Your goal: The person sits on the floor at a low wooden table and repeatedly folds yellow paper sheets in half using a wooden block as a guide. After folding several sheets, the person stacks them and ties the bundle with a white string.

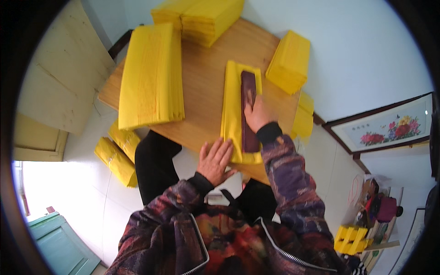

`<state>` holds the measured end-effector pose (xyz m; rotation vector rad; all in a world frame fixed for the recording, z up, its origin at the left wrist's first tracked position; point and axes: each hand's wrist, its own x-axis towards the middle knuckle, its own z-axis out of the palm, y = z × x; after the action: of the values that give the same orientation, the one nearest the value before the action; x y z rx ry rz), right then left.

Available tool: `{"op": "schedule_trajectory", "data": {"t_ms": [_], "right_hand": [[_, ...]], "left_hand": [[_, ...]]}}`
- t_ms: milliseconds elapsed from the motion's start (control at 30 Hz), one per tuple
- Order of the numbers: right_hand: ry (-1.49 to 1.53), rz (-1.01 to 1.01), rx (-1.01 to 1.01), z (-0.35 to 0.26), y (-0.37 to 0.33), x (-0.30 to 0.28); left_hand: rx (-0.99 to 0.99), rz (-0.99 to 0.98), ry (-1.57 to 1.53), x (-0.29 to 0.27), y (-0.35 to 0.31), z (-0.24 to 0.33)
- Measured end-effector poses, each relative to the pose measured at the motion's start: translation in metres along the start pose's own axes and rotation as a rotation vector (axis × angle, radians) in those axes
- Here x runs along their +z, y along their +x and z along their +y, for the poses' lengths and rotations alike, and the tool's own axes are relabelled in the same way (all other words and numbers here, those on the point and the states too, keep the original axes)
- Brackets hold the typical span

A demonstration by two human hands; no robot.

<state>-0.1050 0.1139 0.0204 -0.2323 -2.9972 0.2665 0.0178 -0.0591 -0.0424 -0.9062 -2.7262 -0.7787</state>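
A narrow stack of yellow paper (232,110) lies lengthwise near the front edge of the wooden table. On top of it rests a long dark maroon block (249,135) with a raised handle in its middle. My right hand (259,113) is closed round that handle, its thumb along the far side. Fingers stretched out and flat, my left hand (214,161) presses at the near left corner of the yellow paper and the table edge. The underside of the block is hidden.
A tall yellow paper stack (149,75) stands to the left on the table (206,78). More stacks (201,18) sit at the back, and another (288,59) at the right edge. Yellow bundles (117,158) lie on the floor at left. A framed flower picture (385,128) leans at right.
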Motion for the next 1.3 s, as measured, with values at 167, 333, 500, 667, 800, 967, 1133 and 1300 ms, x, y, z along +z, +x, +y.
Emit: {"op": "schedule_trajectory", "data": {"t_ms": [167, 333, 500, 667, 800, 967, 1133, 1300], "right_hand": [[0.0, -0.045, 0.013, 0.003, -0.003, 0.0], [-0.043, -0.063, 0.083, -0.007, -0.008, -0.006], [-0.04, -0.056, 0.052, -0.005, -0.006, -0.005], [-0.028, -0.063, 0.053, -0.005, -0.006, 0.0], [-0.047, -0.045, 0.037, -0.003, -0.007, -0.002], [-0.045, -0.046, 0.053, -0.006, -0.008, 0.0], [-0.079, -0.005, 0.032, -0.008, -0.008, 0.0], [-0.09, -0.056, 0.036, -0.01, -0.009, -0.002]], "left_hand": [[-0.004, 0.006, -0.012, 0.003, -0.001, 0.0], [-0.011, 0.014, -0.035, 0.003, 0.001, 0.0], [-0.013, -0.004, -0.032, 0.001, 0.001, 0.0], [-0.012, -0.013, -0.039, 0.003, -0.001, -0.001], [-0.001, 0.003, -0.031, 0.004, 0.0, -0.002], [-0.007, -0.013, -0.034, 0.003, -0.001, -0.001], [0.006, 0.013, -0.027, 0.002, 0.001, -0.002], [-0.008, -0.032, -0.027, 0.003, -0.001, -0.002]]}}
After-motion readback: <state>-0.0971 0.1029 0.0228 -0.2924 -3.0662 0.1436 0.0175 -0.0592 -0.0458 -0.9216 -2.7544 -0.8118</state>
